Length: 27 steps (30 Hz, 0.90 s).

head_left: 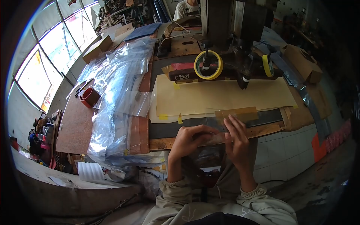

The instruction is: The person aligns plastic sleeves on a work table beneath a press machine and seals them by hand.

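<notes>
In the head view a piece of clear plastic film (214, 139) spans the space between my hands at the table's front edge. My left hand (187, 140) is closed on its left side, thumb and fingers together. Close by, my right hand (237, 142) has its fingers stretched forward, their tips at a translucent amber strip (240, 113), and its thumb near the film. Beyond them lies a cream sheet (225, 98) on the dark work surface (168, 130), with small yellow tape pieces along its edge.
A machine head (221, 26) stands over the sheet, with a yellow tape roll (219, 71) hanging from its dark bar (183, 76). Layered clear plastic sheets (116, 80) and a red-brown tape roll (89, 98) lie left. A cardboard box (302, 63) sits right; a person (183, 9) is behind.
</notes>
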### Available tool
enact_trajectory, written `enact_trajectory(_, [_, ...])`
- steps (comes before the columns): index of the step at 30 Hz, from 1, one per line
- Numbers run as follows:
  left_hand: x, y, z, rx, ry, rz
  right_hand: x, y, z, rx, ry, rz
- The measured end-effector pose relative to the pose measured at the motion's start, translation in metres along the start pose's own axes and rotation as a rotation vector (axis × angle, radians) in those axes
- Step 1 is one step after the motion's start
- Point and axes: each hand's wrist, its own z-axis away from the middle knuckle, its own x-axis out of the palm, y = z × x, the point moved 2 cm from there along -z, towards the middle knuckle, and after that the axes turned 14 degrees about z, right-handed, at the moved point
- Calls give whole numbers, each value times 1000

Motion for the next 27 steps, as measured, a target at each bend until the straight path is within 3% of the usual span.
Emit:
enact_trajectory(3, [-1,-3,0,52,14,49,-5,-1,-1,16,12,-60])
enact_trajectory(17, [-6,-4,5,-75,121,418,-26,-17,-29,102,60,-168])
enact_trajectory(20, [-14,-13,16,163,3,616,-41,-31,-28,75,4,-227])
enact_trajectory(22, [-13,-14,18,183,-74,722,-48,-36,-24,73,-9,-231])
enact_trajectory(24, [-13,-9,15,172,-167,723,-52,-36,-22,78,-15,-201])
enact_trajectory(27, [-15,-2,13,204,-387,458,-61,-31,-9,145,-131,-225])
